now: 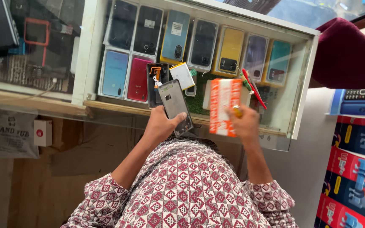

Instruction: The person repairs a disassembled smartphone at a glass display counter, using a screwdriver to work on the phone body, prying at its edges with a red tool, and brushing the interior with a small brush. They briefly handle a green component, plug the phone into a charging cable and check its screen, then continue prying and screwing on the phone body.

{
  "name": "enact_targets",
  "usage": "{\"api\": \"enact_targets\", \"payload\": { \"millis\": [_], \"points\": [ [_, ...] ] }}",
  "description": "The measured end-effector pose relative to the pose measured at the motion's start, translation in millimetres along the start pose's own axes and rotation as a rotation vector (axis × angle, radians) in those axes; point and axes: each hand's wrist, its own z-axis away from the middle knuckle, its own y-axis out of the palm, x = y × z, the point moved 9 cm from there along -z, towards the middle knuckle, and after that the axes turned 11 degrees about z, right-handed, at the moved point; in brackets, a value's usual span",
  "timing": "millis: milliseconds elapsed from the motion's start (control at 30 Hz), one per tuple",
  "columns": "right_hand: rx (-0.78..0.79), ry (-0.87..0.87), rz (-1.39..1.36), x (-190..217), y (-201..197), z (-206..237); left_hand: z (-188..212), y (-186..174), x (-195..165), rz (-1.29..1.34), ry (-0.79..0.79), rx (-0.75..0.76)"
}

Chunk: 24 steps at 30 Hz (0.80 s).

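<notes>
My left hand point(160, 125) grips a grey phone back panel point(175, 105) tilted over the front edge of the glass counter point(90, 63). My right hand point(245, 123) holds an orange and white flat packet point(223, 106) upright, with a small yellow item point(237, 111) pinched at the fingers. Just beyond the left hand, an opened black phone point(156, 84) with orange parts lies on the glass, next to a white battery point(182, 75). Red and green tools point(250, 84) lie past the right hand.
Under the glass lie rows of phones in blue, red, yellow, teal and black. A white box point(208, 93) sits behind the packet. A maroon sleeve point(347, 55) of another person is at upper right. Stacked colourful boxes point(355, 169) stand at right.
</notes>
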Motion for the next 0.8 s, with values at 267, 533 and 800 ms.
{"api": "enact_targets", "payload": {
  "millis": [267,533,800],
  "points": [
    [-0.332,-0.055,0.366,31,28,3,-18,34,26,-0.047,-0.043,0.158],
    [-0.63,-0.267,0.115,14,-22,29,-38,64,51,-0.148,-0.066,0.162],
    [-0.294,-0.327,-0.711,-32,2,34,-43,86,66,0.224,-0.121,0.162]
  ]
}}
